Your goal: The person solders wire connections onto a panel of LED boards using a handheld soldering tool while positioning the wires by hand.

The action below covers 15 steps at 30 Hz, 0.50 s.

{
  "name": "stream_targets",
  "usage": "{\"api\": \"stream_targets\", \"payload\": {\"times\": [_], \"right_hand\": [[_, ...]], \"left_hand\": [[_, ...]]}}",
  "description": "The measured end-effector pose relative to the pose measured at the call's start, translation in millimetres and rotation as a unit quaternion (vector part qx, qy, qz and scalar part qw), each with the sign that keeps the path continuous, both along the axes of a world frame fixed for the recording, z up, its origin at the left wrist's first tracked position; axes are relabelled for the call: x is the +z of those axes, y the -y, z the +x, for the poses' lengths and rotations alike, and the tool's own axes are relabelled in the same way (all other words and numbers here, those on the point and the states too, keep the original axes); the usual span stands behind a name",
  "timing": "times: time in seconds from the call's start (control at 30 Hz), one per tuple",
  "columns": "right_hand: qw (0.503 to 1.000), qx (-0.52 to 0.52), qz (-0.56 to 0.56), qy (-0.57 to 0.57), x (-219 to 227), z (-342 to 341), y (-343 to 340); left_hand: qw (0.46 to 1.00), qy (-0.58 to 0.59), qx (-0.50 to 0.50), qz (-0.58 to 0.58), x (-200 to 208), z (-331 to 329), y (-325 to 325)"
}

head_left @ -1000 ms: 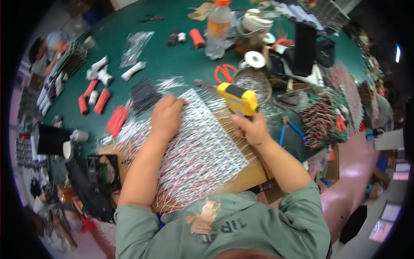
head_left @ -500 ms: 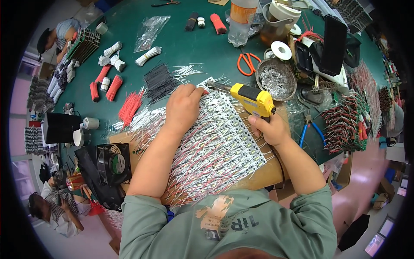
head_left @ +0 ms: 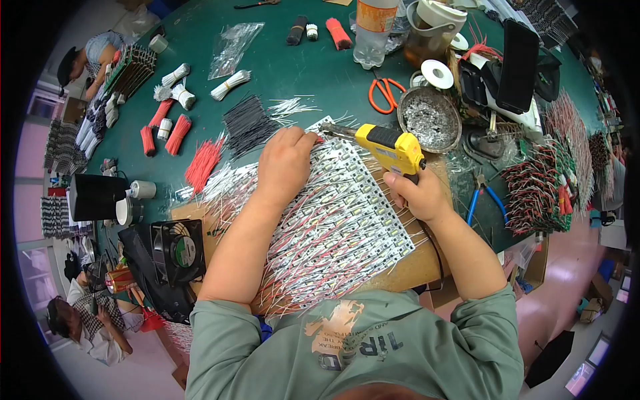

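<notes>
My right hand [head_left: 421,195] is wrapped round the grip of a yellow and black soldering gun [head_left: 393,148]. The gun's metal tip points left to the upper corner of a white panel of small circuit boards [head_left: 360,207]. Rows of red and white wires lie across this panel. Close to the tip, my left hand [head_left: 287,163] has its fingers pinched on a short red wire [head_left: 319,140], whose end is mostly hidden. The panel rests on a brown board [head_left: 413,263]. Just beyond my left hand lie black wires [head_left: 248,127] and loose white wires [head_left: 291,107].
Right of the gun are a bowl of grey solder scraps [head_left: 430,120], orange-handled scissors [head_left: 383,95], blue-handled pliers [head_left: 485,200] and a phone [head_left: 517,67]. A plastic bottle [head_left: 372,33] stands behind. At left are red wires [head_left: 203,165] and a fan [head_left: 179,252]. Two people are at far left.
Both hands and the soldering gun hold nearly the same place at the panel's corner. The whole view has shifted slightly.
</notes>
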State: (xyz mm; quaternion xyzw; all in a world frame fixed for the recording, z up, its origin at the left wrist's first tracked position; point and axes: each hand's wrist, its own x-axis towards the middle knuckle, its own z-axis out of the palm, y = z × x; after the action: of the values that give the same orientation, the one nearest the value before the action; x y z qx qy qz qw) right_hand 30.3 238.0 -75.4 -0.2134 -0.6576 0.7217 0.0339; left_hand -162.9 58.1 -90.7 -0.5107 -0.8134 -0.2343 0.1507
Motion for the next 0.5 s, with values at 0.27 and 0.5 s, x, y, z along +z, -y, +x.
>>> {"api": "stream_targets", "payload": {"times": [0.27,0.5], "right_hand": [[1.0,0.003,-0.003,0.005,0.6,0.1,-0.3],[0.998,-0.02,-0.033,-0.054,-3.8,5.5,-2.5]], "left_hand": [[1.0,-0.007,-0.003,-0.006,-0.3,-0.6,0.3],[0.999,0.023,0.0,-0.028,1.7,0.0,2.7]]}}
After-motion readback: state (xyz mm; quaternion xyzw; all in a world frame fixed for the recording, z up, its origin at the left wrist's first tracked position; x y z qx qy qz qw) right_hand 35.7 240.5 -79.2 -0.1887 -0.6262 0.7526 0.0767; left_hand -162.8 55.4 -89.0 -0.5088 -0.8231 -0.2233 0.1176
